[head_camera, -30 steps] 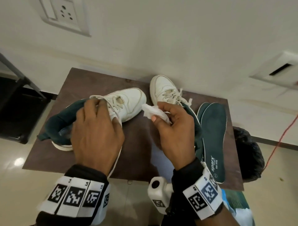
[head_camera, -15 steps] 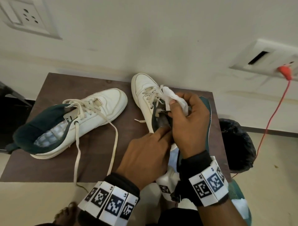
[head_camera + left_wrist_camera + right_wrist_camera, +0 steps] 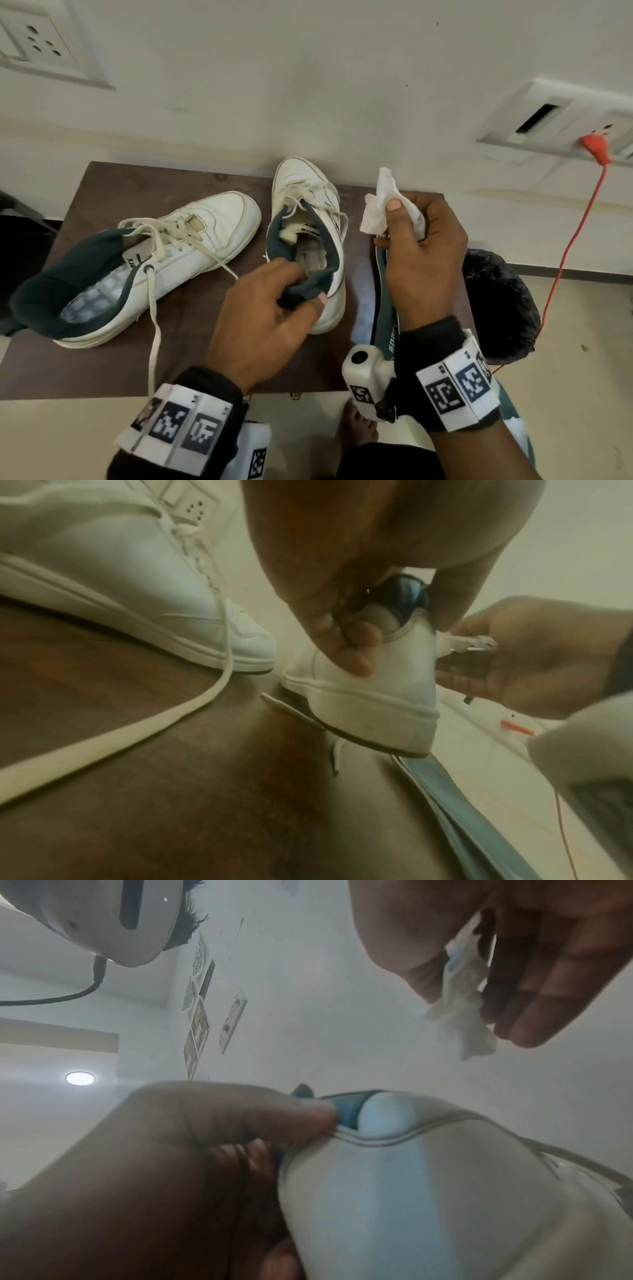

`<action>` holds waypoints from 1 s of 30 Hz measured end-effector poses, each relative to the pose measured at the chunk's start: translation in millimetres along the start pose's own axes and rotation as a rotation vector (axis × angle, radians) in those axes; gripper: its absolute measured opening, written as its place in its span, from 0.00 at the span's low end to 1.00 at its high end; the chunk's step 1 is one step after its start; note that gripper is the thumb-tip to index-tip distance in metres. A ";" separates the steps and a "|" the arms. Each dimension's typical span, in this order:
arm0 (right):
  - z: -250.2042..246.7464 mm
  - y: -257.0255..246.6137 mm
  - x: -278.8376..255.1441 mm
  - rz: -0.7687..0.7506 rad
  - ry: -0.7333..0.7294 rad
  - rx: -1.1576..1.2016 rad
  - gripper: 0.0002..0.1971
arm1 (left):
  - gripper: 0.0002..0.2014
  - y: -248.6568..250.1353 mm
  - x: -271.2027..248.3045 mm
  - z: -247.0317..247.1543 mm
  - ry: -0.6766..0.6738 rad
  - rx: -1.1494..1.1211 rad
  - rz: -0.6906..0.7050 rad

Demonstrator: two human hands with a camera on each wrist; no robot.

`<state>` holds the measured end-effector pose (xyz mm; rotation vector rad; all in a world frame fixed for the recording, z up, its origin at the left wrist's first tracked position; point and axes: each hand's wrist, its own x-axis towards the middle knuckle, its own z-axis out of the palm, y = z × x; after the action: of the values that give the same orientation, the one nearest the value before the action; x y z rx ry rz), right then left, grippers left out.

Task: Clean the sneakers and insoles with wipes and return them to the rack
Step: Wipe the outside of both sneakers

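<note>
Sneakers, two of them, sit on the brown table [image 3: 102, 192] in front of me. My left hand [image 3: 263, 322] pinches the dark heel collar of the right sneaker [image 3: 308, 219], thumb on the outside and fingers [image 3: 352, 642] curled over the rim into the opening; from the left wrist view its heel looks tipped up off the table. My right hand [image 3: 421, 260] hangs just right of that shoe, thumb and fingers [image 3: 534, 1010] pressed together on a crumpled white wipe [image 3: 383, 209], which sticks up above my thumb and touches neither shoe. Under that wrist a dark green insole [image 3: 385, 308] lies flat along the table's right side. The left sneaker [image 3: 164, 253] lies apart on the table's left, toe aimed toward the wall, laces loose, one lace [image 3: 156, 335] trailing over the near edge. Off the table's right end sits a black bag [image 3: 500, 308], and an orange cord [image 3: 568, 246] runs down from a wall socket [image 3: 561, 116].
</note>
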<state>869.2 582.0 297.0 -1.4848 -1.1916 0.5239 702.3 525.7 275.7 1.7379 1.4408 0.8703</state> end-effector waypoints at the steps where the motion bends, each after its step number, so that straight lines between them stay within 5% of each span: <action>1: 0.8 0.0 -0.5 0.002 -0.016 -0.003 0.07 | 0.12 -3.4 -1.7 -3.2 0.011 -0.111 -0.002; 6: 5.3 -2.1 -8.9 -0.014 -0.197 -0.092 0.02 | 0.22 -30.0 -7.3 -23.2 -0.015 -0.462 -0.139; 10: 12.6 -3.5 -16.3 0.002 -0.426 -0.142 0.07 | 0.20 -43.8 -15.3 -41.3 -0.138 -0.351 -0.301; 13: 20.5 -5.5 -23.5 0.003 -0.535 -0.185 0.09 | 0.09 -52.3 -21.5 -48.9 -0.055 -0.199 -0.399; 17: 33.1 -9.6 -33.5 -0.089 -0.583 -0.266 0.08 | 0.20 -42.7 -20.3 -49.8 -0.056 -0.112 -0.394; 21: 33.7 -19.2 -39.9 -0.122 -0.656 -0.211 0.12 | 0.13 -32.7 -13.1 -50.9 -0.107 -0.317 -0.367; 26: 33.6 -25.2 -47.9 -0.272 -0.742 -0.306 0.09 | 0.11 -34.0 -5.2 -46.2 -0.032 -0.318 -0.424; 30: 34.0 -23.5 -48.1 -0.249 -0.740 -0.384 0.16 | 0.09 -36.0 -3.7 -45.5 -0.006 -0.278 -0.402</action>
<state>812.8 553.1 295.1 -1.4636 -2.1220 0.7310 644.9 531.2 268.7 1.1917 1.5133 0.7985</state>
